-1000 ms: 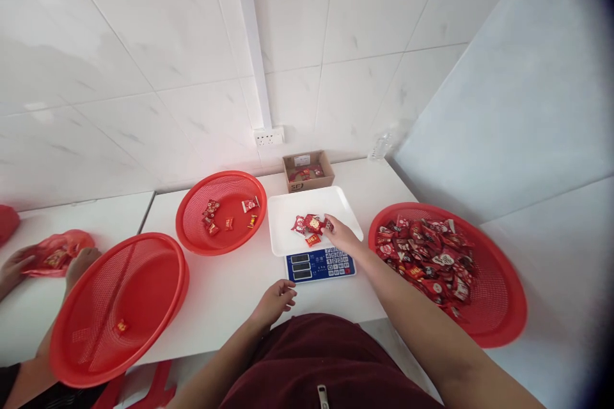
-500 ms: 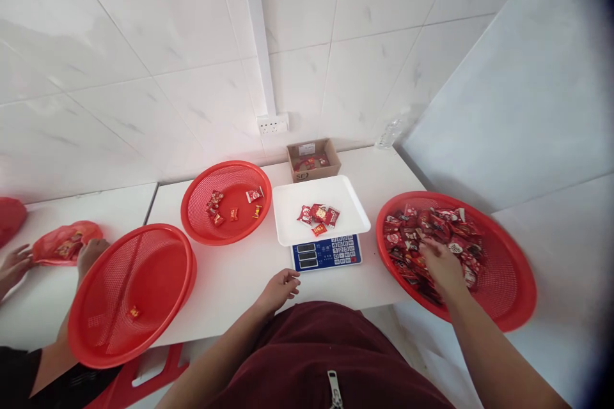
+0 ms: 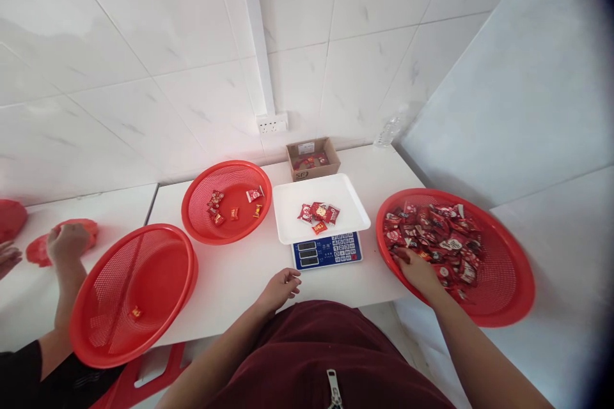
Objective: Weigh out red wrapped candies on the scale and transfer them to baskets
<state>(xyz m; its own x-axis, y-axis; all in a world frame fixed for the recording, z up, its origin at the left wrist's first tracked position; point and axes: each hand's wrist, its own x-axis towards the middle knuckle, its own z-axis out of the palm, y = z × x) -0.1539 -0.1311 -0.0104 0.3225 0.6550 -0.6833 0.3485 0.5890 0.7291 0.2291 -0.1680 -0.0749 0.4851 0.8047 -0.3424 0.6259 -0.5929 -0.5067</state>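
My right hand (image 3: 418,268) reaches into the big red basket (image 3: 508,297) on the right, its fingers curled among the many red wrapped candies (image 3: 441,239) at the near left side; what it grips is hidden. My left hand (image 3: 282,285) rests on the white table's front edge, fingers loosely curled, holding nothing. Between the hands stands a scale with a blue keypad (image 3: 329,249) and a white tray (image 3: 292,204) bearing several red candies (image 3: 317,214).
A second red basket (image 3: 226,169) with a few candies sits left of the scale, and a third (image 3: 96,307) with one candy overhangs the front left. A small cardboard box (image 3: 311,158) stands by the wall. Another person's hand (image 3: 70,241) presses a red bag at far left.
My right hand went from the scale tray to the right basket, then drew toward its near left edge. The other person's hand closed over the red bag.
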